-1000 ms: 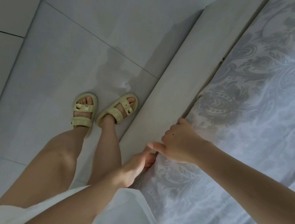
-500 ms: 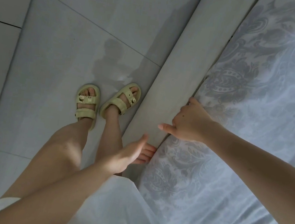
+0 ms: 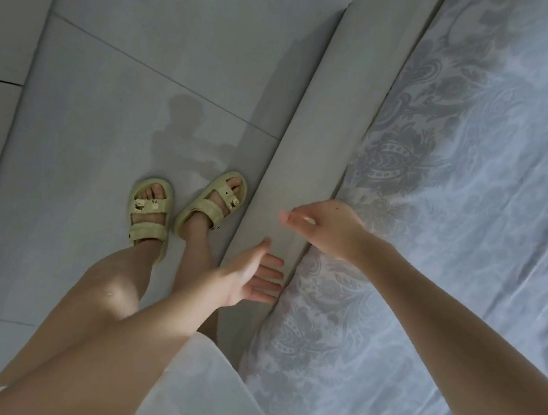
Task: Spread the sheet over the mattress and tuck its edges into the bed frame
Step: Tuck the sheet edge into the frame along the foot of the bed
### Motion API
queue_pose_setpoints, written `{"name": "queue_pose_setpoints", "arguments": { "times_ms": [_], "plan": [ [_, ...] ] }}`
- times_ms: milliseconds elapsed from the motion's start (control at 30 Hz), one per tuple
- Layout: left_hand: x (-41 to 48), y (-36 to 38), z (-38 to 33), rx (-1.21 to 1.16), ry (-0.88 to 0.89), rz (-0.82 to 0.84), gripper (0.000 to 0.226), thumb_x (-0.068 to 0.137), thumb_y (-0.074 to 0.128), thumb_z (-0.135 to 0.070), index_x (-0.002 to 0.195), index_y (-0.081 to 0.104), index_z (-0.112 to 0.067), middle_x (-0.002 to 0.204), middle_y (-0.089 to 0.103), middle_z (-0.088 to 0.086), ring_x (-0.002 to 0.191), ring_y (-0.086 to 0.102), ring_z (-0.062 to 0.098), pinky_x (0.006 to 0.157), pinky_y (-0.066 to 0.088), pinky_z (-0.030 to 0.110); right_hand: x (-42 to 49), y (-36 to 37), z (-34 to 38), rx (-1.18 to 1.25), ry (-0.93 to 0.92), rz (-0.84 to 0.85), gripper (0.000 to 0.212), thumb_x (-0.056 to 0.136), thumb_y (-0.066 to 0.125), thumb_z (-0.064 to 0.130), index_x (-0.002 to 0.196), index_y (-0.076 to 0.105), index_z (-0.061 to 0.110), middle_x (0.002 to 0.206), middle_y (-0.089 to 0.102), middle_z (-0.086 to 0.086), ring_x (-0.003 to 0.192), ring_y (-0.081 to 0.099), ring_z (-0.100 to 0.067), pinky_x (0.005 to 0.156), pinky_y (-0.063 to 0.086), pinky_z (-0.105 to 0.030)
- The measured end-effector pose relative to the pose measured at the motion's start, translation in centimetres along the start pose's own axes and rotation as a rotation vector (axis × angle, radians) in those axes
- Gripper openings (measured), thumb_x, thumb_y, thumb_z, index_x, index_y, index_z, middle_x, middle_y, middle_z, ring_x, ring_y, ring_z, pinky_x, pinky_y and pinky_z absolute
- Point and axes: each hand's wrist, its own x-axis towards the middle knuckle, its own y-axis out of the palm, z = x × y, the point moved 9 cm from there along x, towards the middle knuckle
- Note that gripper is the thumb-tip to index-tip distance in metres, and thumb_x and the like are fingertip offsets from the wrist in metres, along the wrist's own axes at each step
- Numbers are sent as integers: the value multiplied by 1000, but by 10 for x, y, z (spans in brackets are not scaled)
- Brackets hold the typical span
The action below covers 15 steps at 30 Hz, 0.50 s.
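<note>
A pale blue sheet (image 3: 453,229) with a grey paisley pattern covers the mattress on the right. Its near edge runs down into the gap beside the grey padded bed frame (image 3: 309,163). My left hand (image 3: 250,273) hovers over the frame rail, palm up, fingers straight and spread, holding nothing. My right hand (image 3: 325,225) is lifted just above the sheet's edge with fingers relaxed and pointing left over the rail, also holding nothing.
Grey floor tiles (image 3: 108,83) fill the left side. My feet in yellow sandals (image 3: 189,210) stand close against the frame. A white garment (image 3: 209,389) hangs at the bottom centre.
Both hands have come up out of the gap between sheet and frame. The left hand opened and pulled back; the right hand let go of the sheet edge and lifted.
</note>
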Motion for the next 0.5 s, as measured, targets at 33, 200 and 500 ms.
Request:
{"name": "queue_pose_setpoints", "arguments": {
  "times_ms": [33,200,500],
  "plan": [
    [-8,-4,-18,-40,44,-22,56,97,31,-51,105,61,-5,109,62,19,94,62,31,74,55,43,-8,-13,0,162,25,-81,51,96,30,55,101,70,22,71,63,11,75,58,-12,72,46,-31],
    [-63,-11,-136,-25,332,-133,42,100,34,-40,92,59,-7,94,63,14,86,61,24,76,53,40,-50,-88,-26,-3,157,-662,35,96,38,36,112,65,22,116,67,0,112,57,-18,100,39,-35],
    [-162,63,-292,164,514,-212,33,98,41,-30,85,58,-5,82,61,15,76,60,25,76,52,38,-68,-166,-64,527,263,-453,28,94,46,35,112,66,30,115,67,5,104,61,-18,88,51,-36]
  ]
}}
